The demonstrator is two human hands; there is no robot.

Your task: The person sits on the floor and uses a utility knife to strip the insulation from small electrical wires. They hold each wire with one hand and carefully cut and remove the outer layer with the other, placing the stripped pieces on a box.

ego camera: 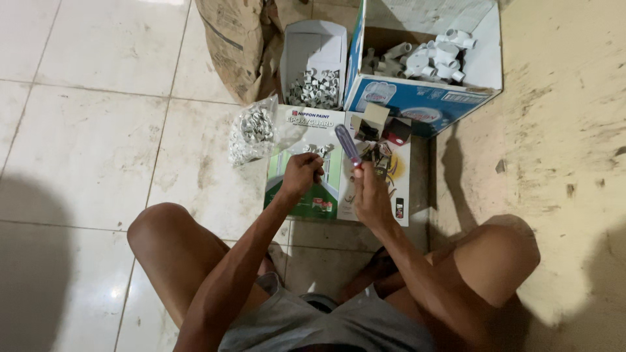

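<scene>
- Pale tiled floor (98, 130) carried everything I watched.
- Clear bag of small white clips (252, 133) lay near the flattened carton's (290, 195) upper left corner.
- My left hand (301, 175) curled shut over that carton; its contents I could not tell.
- My right hand (372, 195) gripped a purple-handled screwdriver (347, 145), upright near the carton's top edge.
- Open box of white fittings (430, 58) sat beyond.

A screwdriver (347, 145) with a translucent blue-purple handle is held tilted, handle up and to the left, above a flattened green and white carton (306, 195) on the floor. A few small white plastic clips (317, 150) are seen on the carton, just beside the screwdriver handle. Their exact shape cannot be told.
</scene>
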